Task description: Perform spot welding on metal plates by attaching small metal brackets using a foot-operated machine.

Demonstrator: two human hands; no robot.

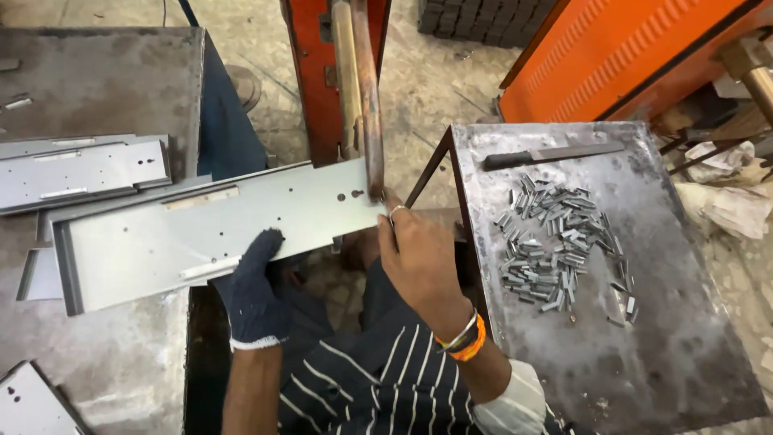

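Observation:
A long grey sheet-metal panel point(201, 229) with small holes and folded edges lies slanted between the left table and the orange machine. My left hand point(251, 286), in a dark knitted glove, grips its near edge from below. My right hand point(419, 258), bare, with a ring and wrist bands, presses the panel's right end. That end sits under the copper-coloured arm point(372, 105) of the spot-welding machine point(310, 72). Whether my right fingers pinch a small piece there is hidden.
More grey panels point(76, 173) are stacked on the left steel table point(97, 80). The right metal table point(660, 322) carries a heap of several small metal clips point(551, 246) and a flat dark bar point(551, 153). An orange cabinet point(628, 48) stands behind.

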